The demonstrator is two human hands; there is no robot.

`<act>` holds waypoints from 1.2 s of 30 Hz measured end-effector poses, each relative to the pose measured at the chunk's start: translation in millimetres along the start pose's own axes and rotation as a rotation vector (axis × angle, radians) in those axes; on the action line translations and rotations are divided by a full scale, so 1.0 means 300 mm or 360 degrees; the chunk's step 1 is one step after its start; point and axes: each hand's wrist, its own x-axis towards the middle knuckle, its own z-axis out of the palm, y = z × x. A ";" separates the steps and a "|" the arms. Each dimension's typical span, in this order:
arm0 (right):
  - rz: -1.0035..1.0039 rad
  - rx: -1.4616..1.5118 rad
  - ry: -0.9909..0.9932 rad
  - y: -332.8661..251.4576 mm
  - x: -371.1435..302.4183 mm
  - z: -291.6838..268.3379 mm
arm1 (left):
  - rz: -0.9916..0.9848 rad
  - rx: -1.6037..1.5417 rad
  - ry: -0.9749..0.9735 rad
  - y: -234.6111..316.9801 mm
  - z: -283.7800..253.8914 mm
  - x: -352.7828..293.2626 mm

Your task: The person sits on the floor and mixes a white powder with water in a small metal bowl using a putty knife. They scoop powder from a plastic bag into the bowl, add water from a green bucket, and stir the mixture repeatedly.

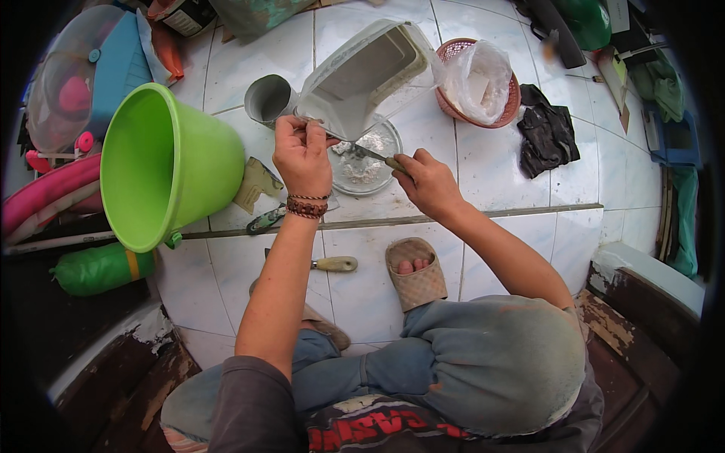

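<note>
My left hand point(303, 157), with braided bracelets at its wrist, grips the near corner of a translucent plastic tub point(340, 75). The tub is tilted, its inside coated with whitish residue, and its low corner hangs over a round clear dish point(393, 142). White powder or paste point(361, 167) lies in clumps in that dish. In my right hand point(432, 185) is a small spatula point(394, 163) with an olive handle; its thin metal blade points toward the tub's low corner. Whether the blade touches the tub I cannot tell.
A grey cup point(269, 100) stands left of the tub, with a large green bucket point(215, 162) nearer left. To the right are a pink basket point(447, 104) with a plastic bag of white powder and a crumpled black bag point(547, 132). A wooden-handled tool point(336, 263) lies below the step edge.
</note>
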 end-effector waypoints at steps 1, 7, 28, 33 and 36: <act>0.0019 -0.0025 -0.0064 -0.005 -0.009 -0.003 | -0.0016 0.0002 -0.0004 0.001 0.002 -0.002; 0.0082 0.0002 0.0033 -0.004 0.012 -0.023 | -0.0017 0.0016 -0.0010 0.009 0.005 -0.003; 0.0164 0.0018 -0.0002 -0.019 0.017 -0.005 | 0.0048 -0.0062 0.0068 0.033 0.024 0.010; 0.0188 0.0039 0.0010 -0.011 0.003 -0.013 | 0.0073 -0.0066 0.0065 0.029 0.017 0.021; 0.0220 0.0035 0.0060 -0.001 0.009 -0.017 | 0.0072 -0.0114 0.0051 0.032 0.023 0.016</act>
